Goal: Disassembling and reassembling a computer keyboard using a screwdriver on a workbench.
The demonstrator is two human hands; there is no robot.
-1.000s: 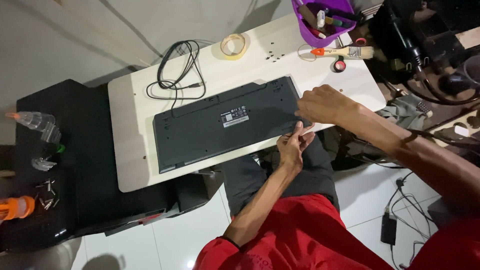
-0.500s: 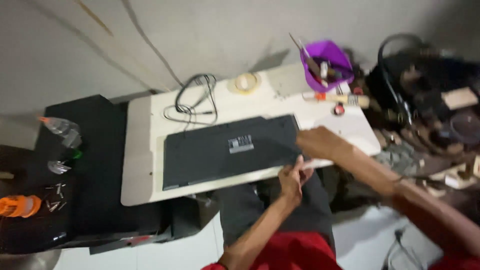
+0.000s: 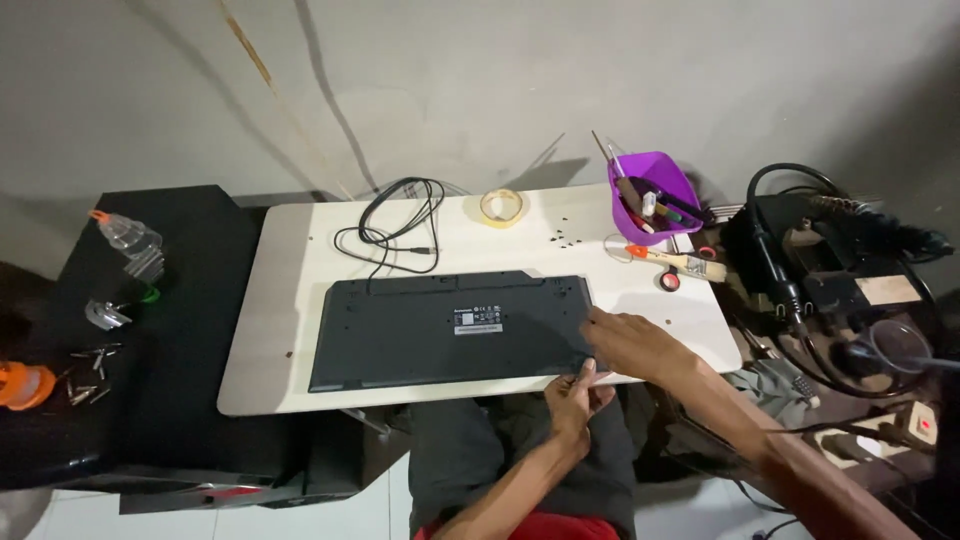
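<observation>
A black keyboard [image 3: 450,328] lies face down on the white table [image 3: 280,290], its cable [image 3: 395,225] coiled behind it. My right hand [image 3: 630,345] rests on the keyboard's near right corner, fingers curled over the edge. My left hand [image 3: 575,395] sits just below the table's front edge, touching the same corner from underneath. Whether either hand holds a small tool is hidden.
A roll of tape [image 3: 501,207], small dark screws [image 3: 560,232], a purple tool tub [image 3: 655,195] and a brush [image 3: 680,262] lie at the back right. A black side table [image 3: 150,330] at left carries a plastic bottle [image 3: 125,233] and loose bits. Tangled equipment [image 3: 830,270] fills the right.
The view has lifted and steadied, so more wall shows and the table sits lower in frame. Both hands stay at the keyboard's near right corner.
</observation>
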